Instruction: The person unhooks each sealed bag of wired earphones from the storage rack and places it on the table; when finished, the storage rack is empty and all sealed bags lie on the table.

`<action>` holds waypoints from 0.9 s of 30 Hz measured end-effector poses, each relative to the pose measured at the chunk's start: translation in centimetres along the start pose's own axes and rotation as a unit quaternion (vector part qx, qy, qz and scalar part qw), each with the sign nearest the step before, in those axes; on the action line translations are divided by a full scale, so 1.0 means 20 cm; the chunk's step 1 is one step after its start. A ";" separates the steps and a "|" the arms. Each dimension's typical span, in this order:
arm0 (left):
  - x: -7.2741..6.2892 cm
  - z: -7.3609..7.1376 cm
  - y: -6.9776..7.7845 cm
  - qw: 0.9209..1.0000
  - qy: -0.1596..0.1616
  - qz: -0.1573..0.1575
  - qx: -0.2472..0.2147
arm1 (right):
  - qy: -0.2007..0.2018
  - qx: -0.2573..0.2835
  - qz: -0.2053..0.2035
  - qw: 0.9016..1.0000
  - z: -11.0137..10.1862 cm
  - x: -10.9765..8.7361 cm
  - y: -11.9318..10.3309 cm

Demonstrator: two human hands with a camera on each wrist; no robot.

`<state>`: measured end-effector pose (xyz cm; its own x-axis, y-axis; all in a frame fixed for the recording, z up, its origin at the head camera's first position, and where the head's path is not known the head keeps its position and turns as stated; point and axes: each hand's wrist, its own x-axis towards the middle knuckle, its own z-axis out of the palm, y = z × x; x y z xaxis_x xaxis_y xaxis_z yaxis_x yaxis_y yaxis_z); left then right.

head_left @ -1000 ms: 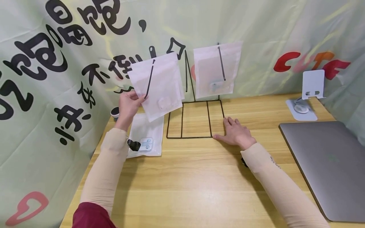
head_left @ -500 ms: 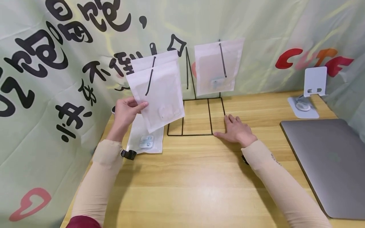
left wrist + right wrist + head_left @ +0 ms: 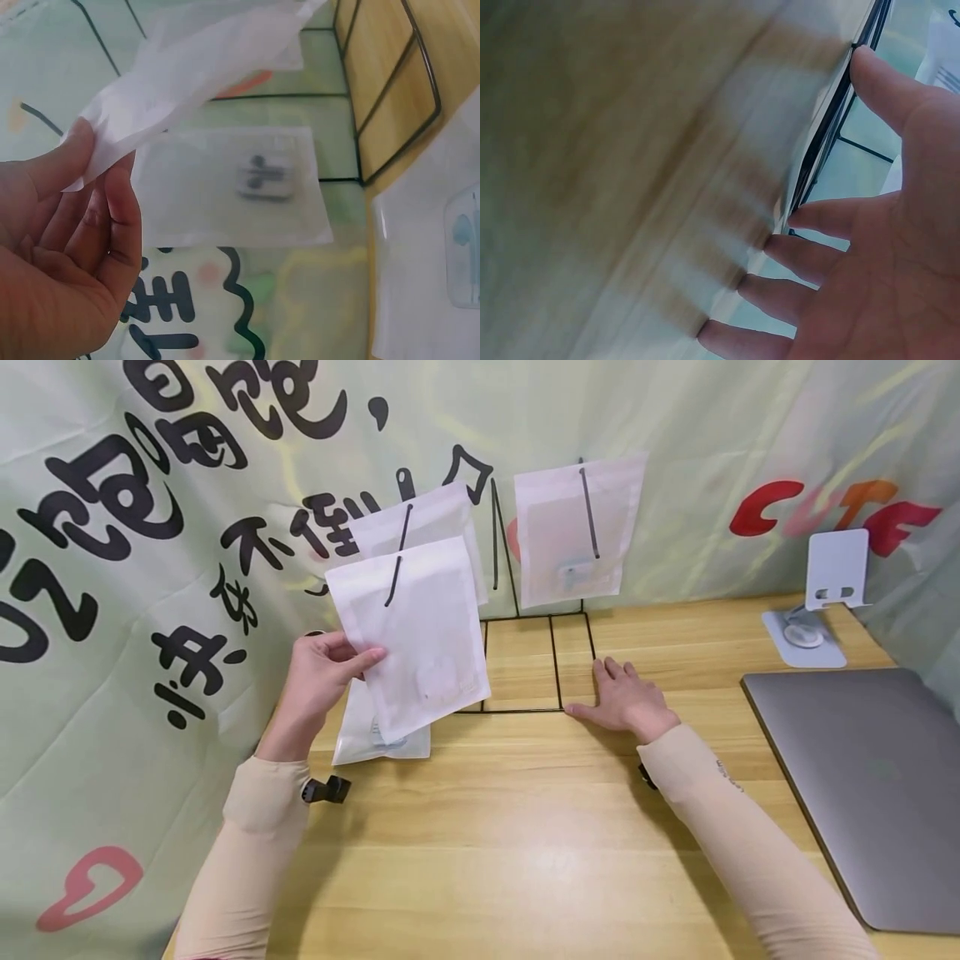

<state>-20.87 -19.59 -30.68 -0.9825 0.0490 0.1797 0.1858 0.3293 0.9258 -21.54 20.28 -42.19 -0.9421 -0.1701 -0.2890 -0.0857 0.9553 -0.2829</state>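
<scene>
Near the tabletop's [image 3: 525, 843] left edge, the left hand [image 3: 322, 672] pinched a bag [image 3: 416, 635]; the right hand [image 3: 628, 700], spread, touched a rack [image 3: 556, 660].

Office-like desk [image 3: 525, 877]: laptop [image 3: 862, 793], phone stand [image 3: 836, 568], lettered cloth [image 3: 675, 418]

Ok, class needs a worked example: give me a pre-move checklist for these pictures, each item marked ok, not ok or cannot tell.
1. Left hand pinching the front pouch by its edge: ok.
2. Front pouch free of the left hook: not ok, the hook's end pokes through in front.
3. Rear pouch hanging on that hook: ok.
4. Right hand touching the wire rack at its base: ok.
5. Front pouch's contents identifiable: cannot tell, only a faint outline shows.
</scene>
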 end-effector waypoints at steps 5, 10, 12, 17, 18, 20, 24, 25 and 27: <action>-0.06 -0.01 0.01 1.000 -0.012 0.003 -0.016 | -0.002 0.000 -0.002 1.000 0.00 0.00 0.00; -0.14 -0.04 0.01 0.999 -0.030 -0.010 -0.007 | -0.001 0.002 -0.002 1.000 0.00 0.00 0.00; -0.18 -0.05 0.01 0.999 -0.039 -0.019 -0.004 | -0.003 0.003 -0.001 1.000 0.00 0.00 0.01; -0.27 -0.08 0.00 0.998 -0.053 -0.036 -0.009 | -0.005 0.006 -0.001 1.000 0.00 0.00 0.01; -0.29 -0.08 0.00 0.998 -0.057 -0.038 -0.011 | -0.006 0.007 -0.001 1.000 0.00 0.00 0.00; -0.34 -0.09 -0.01 0.997 -0.067 -0.045 -0.016 | -0.007 0.008 -0.002 1.000 0.00 0.00 0.00; -0.42 -0.11 -0.02 0.993 -0.097 -0.054 -0.037 | -0.009 0.006 -0.002 1.000 -0.01 0.00 0.00; -0.44 -0.11 -0.03 0.992 -0.105 -0.059 -0.044 | -0.009 0.006 -0.002 1.000 -0.01 0.00 0.00; -0.47 -0.11 -0.05 0.988 -0.126 -0.070 -0.058 | -0.009 0.006 -0.003 1.000 -0.01 0.00 0.01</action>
<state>-11.74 -22.47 -32.56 -0.9684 0.2480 -0.0274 0.0342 0.2404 0.9701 -21.57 20.47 -41.98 -0.9356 -0.1799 -0.3037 -0.0870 0.9514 -0.2954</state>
